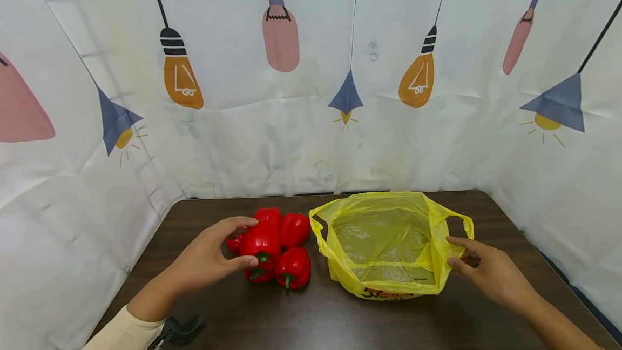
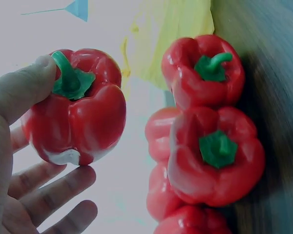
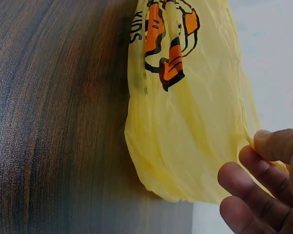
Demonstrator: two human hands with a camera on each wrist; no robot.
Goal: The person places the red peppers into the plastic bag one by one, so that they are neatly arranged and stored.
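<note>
My left hand (image 1: 216, 250) holds a red bell pepper (image 2: 83, 117) with a green stem between thumb and fingers, raised above the others. Beneath and beside it, several more red bell peppers (image 1: 293, 266) sit bunched on the table; two show their green stems (image 2: 218, 148) in the left wrist view. A yellow plastic bag (image 1: 384, 231) stands to their right with its mouth wide and its handles at the sides. At the bag's right rim, my right hand (image 1: 486, 269) pinches the thin plastic between thumb and fingers. Orange and black print shows on the bag's front.
The dark wooden table (image 1: 320, 323) has its back edge against a white curtain (image 1: 301, 139) printed with lamps and bulbs. The same sheet runs along the left and right sides. A dark strap (image 1: 180, 331) is at my left wrist.
</note>
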